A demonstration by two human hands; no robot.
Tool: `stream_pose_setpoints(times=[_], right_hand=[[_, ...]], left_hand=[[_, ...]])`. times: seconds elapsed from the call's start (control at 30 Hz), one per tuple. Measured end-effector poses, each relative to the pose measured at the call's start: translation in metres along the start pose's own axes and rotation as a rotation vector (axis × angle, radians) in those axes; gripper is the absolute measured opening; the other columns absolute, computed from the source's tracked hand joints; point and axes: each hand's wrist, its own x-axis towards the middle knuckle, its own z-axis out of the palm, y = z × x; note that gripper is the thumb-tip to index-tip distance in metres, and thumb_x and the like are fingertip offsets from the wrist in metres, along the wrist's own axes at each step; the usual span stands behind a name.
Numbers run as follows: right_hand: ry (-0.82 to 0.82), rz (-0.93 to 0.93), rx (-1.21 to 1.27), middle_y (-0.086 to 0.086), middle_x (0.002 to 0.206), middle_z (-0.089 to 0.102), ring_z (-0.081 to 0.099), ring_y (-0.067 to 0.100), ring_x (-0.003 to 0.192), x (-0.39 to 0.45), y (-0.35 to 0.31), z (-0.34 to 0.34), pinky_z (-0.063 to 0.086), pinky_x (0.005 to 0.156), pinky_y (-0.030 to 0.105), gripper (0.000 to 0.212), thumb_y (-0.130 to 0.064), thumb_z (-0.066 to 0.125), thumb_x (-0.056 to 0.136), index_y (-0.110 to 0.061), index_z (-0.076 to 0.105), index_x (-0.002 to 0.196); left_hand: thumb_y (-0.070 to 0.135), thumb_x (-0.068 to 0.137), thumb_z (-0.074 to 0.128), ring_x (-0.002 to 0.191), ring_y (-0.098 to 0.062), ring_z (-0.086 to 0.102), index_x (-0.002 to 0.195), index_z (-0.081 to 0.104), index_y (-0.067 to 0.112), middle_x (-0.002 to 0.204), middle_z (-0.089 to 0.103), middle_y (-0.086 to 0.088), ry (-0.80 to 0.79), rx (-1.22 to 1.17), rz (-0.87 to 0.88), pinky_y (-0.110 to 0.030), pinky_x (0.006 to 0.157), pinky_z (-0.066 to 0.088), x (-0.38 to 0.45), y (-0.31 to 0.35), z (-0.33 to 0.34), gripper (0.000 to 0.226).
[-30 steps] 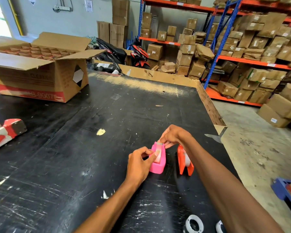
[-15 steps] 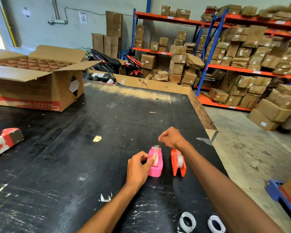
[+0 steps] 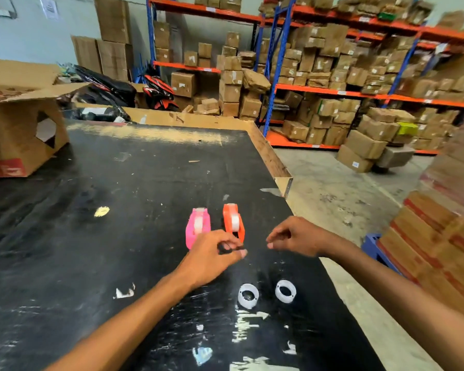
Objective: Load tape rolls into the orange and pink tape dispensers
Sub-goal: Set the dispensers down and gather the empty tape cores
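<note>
A pink tape dispenser point(image 3: 198, 225) and an orange tape dispenser point(image 3: 233, 220) stand side by side on the black table point(image 3: 91, 236), each with a clear tape roll inside. My left hand point(image 3: 212, 257) hovers just in front of the pink dispenser and hides its near end; the fingers are loosely curled with a gap between them and hold nothing. My right hand point(image 3: 295, 236) hangs to the right of the orange dispenser, apart from it, fingers loose and empty. Two white rings point(image 3: 248, 295) point(image 3: 285, 290) lie flat on the table nearer to me.
An open cardboard box point(image 3: 19, 129) sits at the table's far left. The table's right edge point(image 3: 284, 183) drops to a concrete floor. Stacked cartons point(image 3: 439, 250) rise close on my right, above a blue pallet corner point(image 3: 373, 245). Shelves of boxes fill the background.
Both hands have left the pink dispenser and drawn back toward me. The view has swung right and down, so both white rings now show fully.
</note>
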Motion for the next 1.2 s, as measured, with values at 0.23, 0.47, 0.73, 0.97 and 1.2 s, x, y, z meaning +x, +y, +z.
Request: stream_pose_setpoints(times=[0.23, 0.47, 0.73, 0.97, 1.2], right_hand=[[-0.161, 0.077, -0.078, -0.007, 0.083, 0.058, 0.052, 0.012, 0.072, -0.059, 0.026, 0.035, 0.034, 0.055, 0.016, 0.042, -0.036, 0.075, 0.076, -0.021, 0.062, 0.113], [-0.043, 0.057, -0.072, -0.002, 0.085, 0.063, 0.059, 0.018, 0.077, -0.062, 0.023, 0.055, 0.051, 0.07, 0.036, 0.034, -0.037, 0.077, 0.072, -0.019, 0.064, 0.099], [-0.063, -0.139, -0.027, -0.002, 0.088, 0.064, 0.06, 0.015, 0.079, -0.01, -0.05, 0.066, 0.051, 0.073, 0.039, 0.025, -0.033, 0.076, 0.074, -0.021, 0.067, 0.093], [0.072, -0.387, -0.185, 0.008, 0.116, 0.051, 0.046, 0.025, 0.111, 0.068, -0.134, 0.083, 0.04, 0.096, 0.04, 0.034, -0.035, 0.07, 0.076, -0.02, 0.067, 0.107], [0.122, -0.287, -0.451, 0.012, 0.125, 0.052, 0.039, 0.031, 0.123, 0.135, -0.159, 0.083, 0.028, 0.103, 0.039, 0.041, -0.04, 0.068, 0.078, -0.02, 0.066, 0.114]], left_hand=[[0.053, 0.07, 0.073, 0.092, -0.001, 0.056, 0.116, 0.067, 0.024, 0.1, 0.061, 0.012, -0.345, 0.252, 0.075, -0.008, 0.073, 0.04, -0.017, 0.006, 0.025, 0.055], [0.057, 0.074, 0.066, 0.107, -0.014, 0.05, 0.121, 0.062, 0.029, 0.107, 0.059, 0.003, -0.417, 0.486, 0.168, -0.031, 0.092, 0.043, -0.028, -0.005, 0.027, 0.054], [0.047, 0.076, 0.066, 0.096, -0.009, 0.053, 0.112, 0.066, 0.027, 0.097, 0.059, 0.012, -0.187, 0.452, 0.04, -0.035, 0.09, 0.047, -0.04, -0.044, -0.05, 0.041], [0.038, 0.078, 0.065, 0.116, -0.019, 0.057, 0.128, 0.055, 0.022, 0.12, 0.065, 0.001, -0.017, 0.589, -0.204, -0.038, 0.094, 0.048, -0.034, -0.098, -0.145, 0.054], [0.036, 0.079, 0.063, 0.115, -0.025, 0.058, 0.128, 0.053, 0.02, 0.123, 0.064, -0.003, -0.035, 0.623, -0.273, -0.037, 0.09, 0.049, -0.006, -0.112, -0.161, 0.053]])
